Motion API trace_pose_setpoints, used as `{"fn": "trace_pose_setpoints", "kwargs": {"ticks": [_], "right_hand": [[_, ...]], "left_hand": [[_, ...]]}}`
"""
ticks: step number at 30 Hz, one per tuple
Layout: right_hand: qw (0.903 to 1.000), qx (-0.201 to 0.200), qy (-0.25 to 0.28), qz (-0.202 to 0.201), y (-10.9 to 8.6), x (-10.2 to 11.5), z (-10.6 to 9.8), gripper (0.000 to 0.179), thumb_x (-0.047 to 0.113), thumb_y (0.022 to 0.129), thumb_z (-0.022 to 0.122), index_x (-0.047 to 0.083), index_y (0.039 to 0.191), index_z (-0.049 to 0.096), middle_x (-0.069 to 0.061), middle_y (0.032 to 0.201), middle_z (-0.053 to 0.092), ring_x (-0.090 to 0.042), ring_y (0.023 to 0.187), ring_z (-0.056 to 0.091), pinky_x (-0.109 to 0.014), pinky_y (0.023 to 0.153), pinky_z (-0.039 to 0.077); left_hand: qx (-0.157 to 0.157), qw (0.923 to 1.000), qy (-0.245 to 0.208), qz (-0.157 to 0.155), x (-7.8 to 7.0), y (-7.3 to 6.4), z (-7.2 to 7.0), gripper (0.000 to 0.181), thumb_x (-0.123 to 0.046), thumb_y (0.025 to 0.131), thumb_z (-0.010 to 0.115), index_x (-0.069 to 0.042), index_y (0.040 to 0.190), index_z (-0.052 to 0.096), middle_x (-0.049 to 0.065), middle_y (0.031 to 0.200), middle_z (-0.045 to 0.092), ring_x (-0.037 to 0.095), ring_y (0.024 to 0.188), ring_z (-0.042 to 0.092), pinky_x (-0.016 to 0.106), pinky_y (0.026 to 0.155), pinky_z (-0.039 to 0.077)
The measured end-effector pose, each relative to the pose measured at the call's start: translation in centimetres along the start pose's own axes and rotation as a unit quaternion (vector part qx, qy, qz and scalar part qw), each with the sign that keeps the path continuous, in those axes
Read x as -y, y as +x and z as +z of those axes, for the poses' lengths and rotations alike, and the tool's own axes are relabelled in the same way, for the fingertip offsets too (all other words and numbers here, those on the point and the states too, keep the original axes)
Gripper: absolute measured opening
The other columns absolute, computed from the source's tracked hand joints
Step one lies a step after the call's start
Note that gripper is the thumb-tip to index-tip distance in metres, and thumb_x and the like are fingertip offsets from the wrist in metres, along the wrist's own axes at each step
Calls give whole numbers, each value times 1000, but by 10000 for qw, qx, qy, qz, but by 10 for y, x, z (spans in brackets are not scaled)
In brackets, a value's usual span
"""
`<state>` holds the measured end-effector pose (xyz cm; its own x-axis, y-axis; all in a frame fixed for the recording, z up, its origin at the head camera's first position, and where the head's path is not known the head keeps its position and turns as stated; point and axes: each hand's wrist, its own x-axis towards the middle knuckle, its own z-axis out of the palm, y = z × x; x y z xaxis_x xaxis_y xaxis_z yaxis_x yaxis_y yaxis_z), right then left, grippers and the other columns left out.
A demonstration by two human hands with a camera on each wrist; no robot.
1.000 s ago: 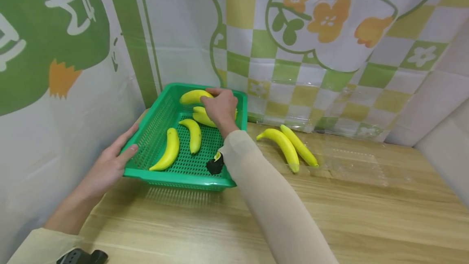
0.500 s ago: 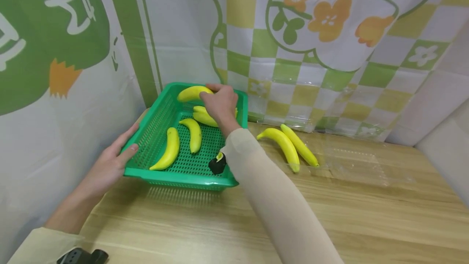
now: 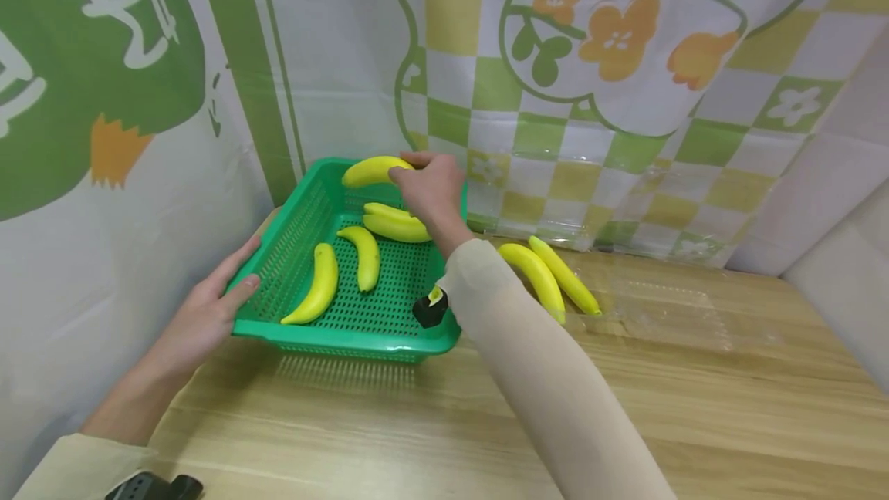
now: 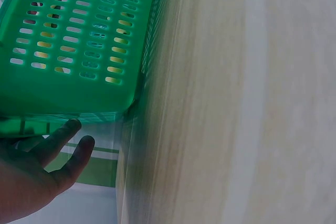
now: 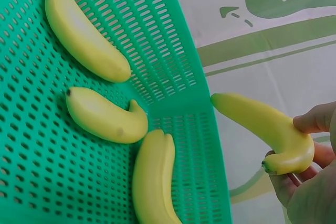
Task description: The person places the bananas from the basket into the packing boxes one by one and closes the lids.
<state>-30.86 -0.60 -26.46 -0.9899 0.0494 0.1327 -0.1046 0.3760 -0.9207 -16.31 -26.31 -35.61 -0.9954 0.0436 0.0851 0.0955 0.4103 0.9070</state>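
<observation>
- We pinch a banana (image 3: 371, 171) in our right hand (image 3: 434, 190), near the basket (image 3: 347, 339), upper centre.
- Our left hand (image 3: 208, 305) grips its left rim.
- More bananas (image 3: 322, 284) lie inside, two others (image 3: 542, 276) on the table (image 3: 694, 423), right of centre; we seem partway done.

Beige sleeves (image 3: 549, 376), black wrist cameras (image 3: 142, 487)

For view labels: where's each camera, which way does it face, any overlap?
Head: head-worn, facing forward and down at the green perforated basket; left hand, right hand and sleeves show.
Left wrist: wrist-worn, facing the basket's outside and wood-grain tabletop; left hand partly shows.
Right wrist: wrist-worn, facing into the basket; right hand partly shows, holding a banana.
Shared: head and right wrist both show that banana and the basket's inside.
</observation>
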Motion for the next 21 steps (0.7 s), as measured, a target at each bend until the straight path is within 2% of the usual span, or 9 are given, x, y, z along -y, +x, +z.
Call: {"fn": "trace_pose_setpoints", "kwargs": {"ticks": [3, 5, 11, 12, 18, 21], "right_hand": [[10000, -39, 51, -42, 0, 0, -6, 28, 21, 88, 72, 22, 116, 75, 4, 118, 71, -11, 52, 53, -23, 49, 46], [9999, -42, 93, -41, 1, 0, -11, 28, 21, 88, 72, 22, 115, 75, 4, 116, 71, -16, 49, 54, -25, 49, 48], [9998, -34, 185, -107, 0, -1, -26, 27, 22, 87, 74, 21, 114, 75, 4, 116, 71, -8, 81, 64, -25, 69, 54], [9997, -39, 199, -110, 0, -1, -29, 27, 22, 87, 74, 21, 114, 75, 4, 116, 70, -9, 82, 64, -25, 70, 55], [9993, -100, 290, -198, -5, -7, -50, 30, 21, 86, 74, 18, 116, 74, 2, 118, 69, -11, 65, 57, -24, 59, 52], [9992, -171, 276, -230, -8, -11, -62, 32, 23, 85, 75, 18, 117, 74, 4, 121, 67, -9, 66, 57, -23, 59, 51]], "left_hand": [[12, 10000, 21, 4, 0, 0, 0, 61, -37, 107, 39, -31, 159, 10, 13, 166, 7, 40, 149, 6, 69, 115, 6], [19, 10000, 11, -17, 0, 0, 0, 61, -38, 107, 39, -32, 159, 10, 13, 166, 7, 39, 148, 8, 68, 115, 7], [29, 10000, 16, -37, -1, -1, 0, 61, -38, 107, 39, -33, 159, 9, 14, 166, 8, 40, 147, 10, 68, 115, 7], [29, 10000, 15, -31, -1, -1, 0, 61, -38, 107, 39, -33, 159, 9, 14, 166, 8, 40, 148, 9, 68, 115, 7], [-7, 10000, 42, 39, -1, -1, 0, 60, -37, 107, 39, -32, 159, 10, 14, 166, 8, 40, 149, 6, 68, 116, 5], [2, 10000, 42, 28, -1, -1, 0, 60, -37, 107, 39, -32, 159, 10, 14, 166, 8, 41, 149, 6, 69, 116, 5]]}}
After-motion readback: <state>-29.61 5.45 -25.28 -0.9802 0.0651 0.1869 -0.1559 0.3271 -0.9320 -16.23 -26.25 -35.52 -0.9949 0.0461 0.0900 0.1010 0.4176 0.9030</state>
